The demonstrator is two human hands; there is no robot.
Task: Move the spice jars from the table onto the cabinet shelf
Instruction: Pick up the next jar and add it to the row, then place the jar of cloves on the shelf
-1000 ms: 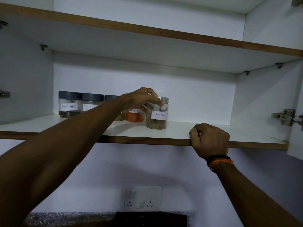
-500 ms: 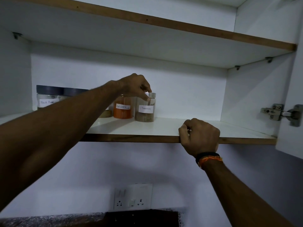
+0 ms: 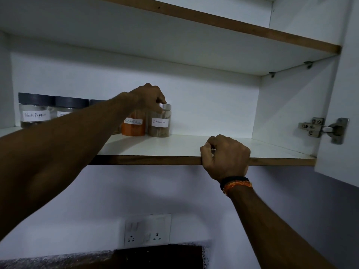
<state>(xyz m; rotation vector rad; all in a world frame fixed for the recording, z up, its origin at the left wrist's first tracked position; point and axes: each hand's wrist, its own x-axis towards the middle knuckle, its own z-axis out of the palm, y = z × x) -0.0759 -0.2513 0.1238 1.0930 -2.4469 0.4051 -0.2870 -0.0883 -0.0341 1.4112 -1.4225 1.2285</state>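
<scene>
A row of labelled spice jars stands at the back left of the white cabinet shelf [image 3: 174, 146]. The cinnamon jar [image 3: 159, 124] with a silver lid ends the row on the right, next to the orange red chilli powder jar [image 3: 133, 126]. My left hand [image 3: 147, 98] reaches over them and grips the cinnamon jar by its lid. Further left stand the black pepper jar [image 3: 35, 111] and another dark-lidded jar [image 3: 68, 107]; my forearm hides one more. My right hand [image 3: 226, 155] grips the shelf's wooden front edge.
The right half of the shelf is bare white board. A metal hinge [image 3: 322, 129] and the open cabinet door [image 3: 342, 133] are at the right. A second shelf [image 3: 213, 22] runs above. Below, a wall socket plate [image 3: 147, 231] sits over a speckled countertop [image 3: 58, 259].
The cinnamon jar has gone from mid-shelf back against the wall beside the chilli jar, my left hand staying on its lid. My right hand kept its hold on the shelf edge.
</scene>
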